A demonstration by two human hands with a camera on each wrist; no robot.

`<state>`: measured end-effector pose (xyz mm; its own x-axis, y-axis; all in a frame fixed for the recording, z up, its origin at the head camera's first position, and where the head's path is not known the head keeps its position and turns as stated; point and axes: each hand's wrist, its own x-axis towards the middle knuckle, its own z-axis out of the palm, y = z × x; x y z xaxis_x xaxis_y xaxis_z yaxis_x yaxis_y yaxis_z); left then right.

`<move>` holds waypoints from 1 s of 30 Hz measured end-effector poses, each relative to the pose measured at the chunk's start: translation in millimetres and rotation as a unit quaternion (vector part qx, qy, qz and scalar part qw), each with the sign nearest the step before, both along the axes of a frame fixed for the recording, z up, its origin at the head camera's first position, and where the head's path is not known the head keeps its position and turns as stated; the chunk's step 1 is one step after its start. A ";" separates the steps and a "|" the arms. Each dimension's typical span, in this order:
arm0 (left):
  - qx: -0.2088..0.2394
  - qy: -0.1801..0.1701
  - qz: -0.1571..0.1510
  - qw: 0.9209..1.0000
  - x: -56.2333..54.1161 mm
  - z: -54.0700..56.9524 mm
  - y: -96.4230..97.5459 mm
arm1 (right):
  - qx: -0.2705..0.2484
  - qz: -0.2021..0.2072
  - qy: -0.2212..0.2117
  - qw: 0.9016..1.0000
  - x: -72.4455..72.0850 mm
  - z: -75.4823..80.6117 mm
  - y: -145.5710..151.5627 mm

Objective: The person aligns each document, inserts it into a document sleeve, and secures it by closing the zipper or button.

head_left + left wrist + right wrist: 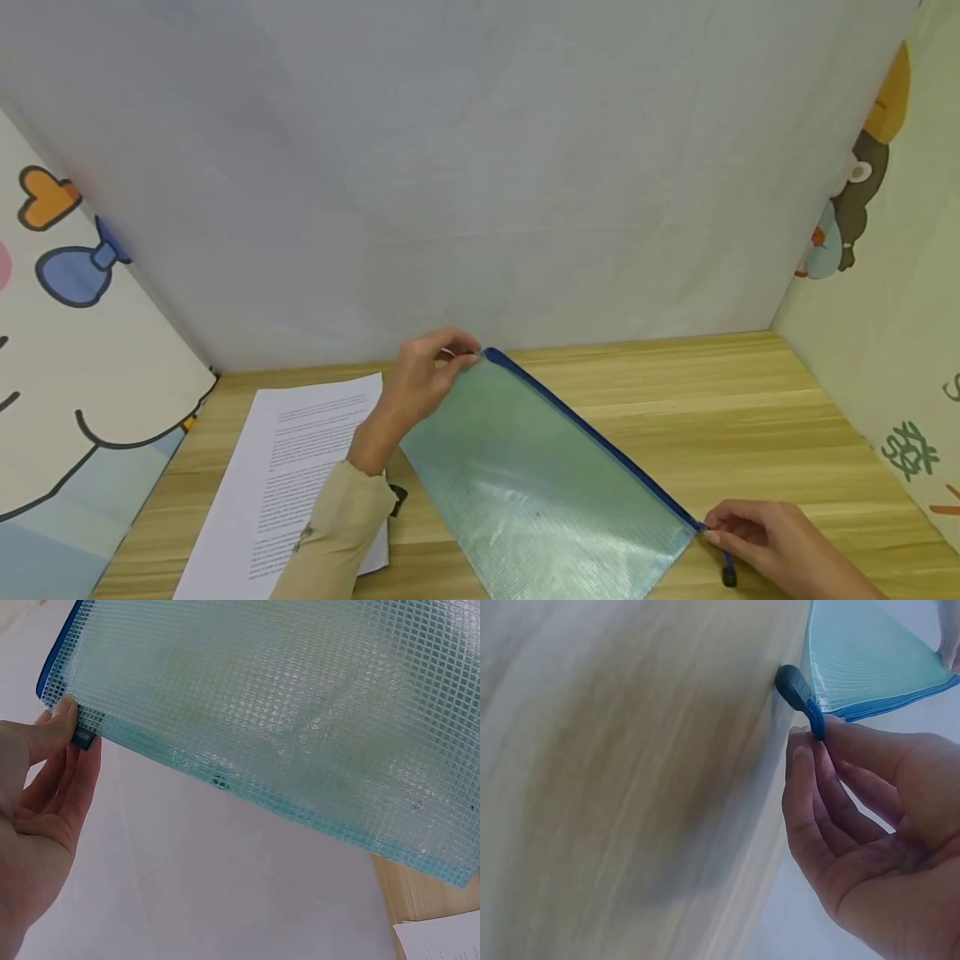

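A translucent teal mesh zipper pouch (555,475) is held at a slant over the table, its blue zipper (592,433) running along the upper right edge. My left hand (423,379) pinches the far corner of the pouch between thumb and fingers, beside a small dark tag (83,738) in the left wrist view. At the near right corner my right hand (772,537) pinches the zipper's blue cord. From that cord hangs a dark pull tab (793,686), just past the fingertips in the right wrist view.
Printed paper sheets (300,483) lie on the wood-grain table (750,417), left of the pouch and partly under my left sleeve (333,533). A grey-white cloth wall (480,183) rises at the back. Panels with cartoon prints stand on both sides.
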<state>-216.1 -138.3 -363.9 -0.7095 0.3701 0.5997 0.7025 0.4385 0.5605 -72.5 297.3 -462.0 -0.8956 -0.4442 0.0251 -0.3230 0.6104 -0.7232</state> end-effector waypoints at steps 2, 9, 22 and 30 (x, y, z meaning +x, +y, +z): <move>0.001 0.004 -0.008 1.000 -0.4 0.0 -0.3 | -0.005 0.002 0.009 1.000 -0.1 -1.1 0.1; -0.004 0.025 -0.036 0.999 -2.1 -1.6 0.2 | 0.000 -0.018 0.010 1.000 -1.3 -0.4 -3.8; -0.003 0.039 -0.100 0.994 -0.6 -4.9 6.1 | -0.024 -0.076 0.118 0.990 -13.8 3.0 -29.8; -0.002 0.043 -0.115 0.992 1.4 -5.5 8.4 | -0.031 -0.080 0.152 0.985 -21.7 7.7 -40.1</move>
<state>-214.7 -130.0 -369.3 -0.5525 0.5191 0.6521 0.8293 0.2640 0.4925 -94.2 257.2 -454.3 -0.9010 -0.2876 0.3249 -0.4335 0.6287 -0.6456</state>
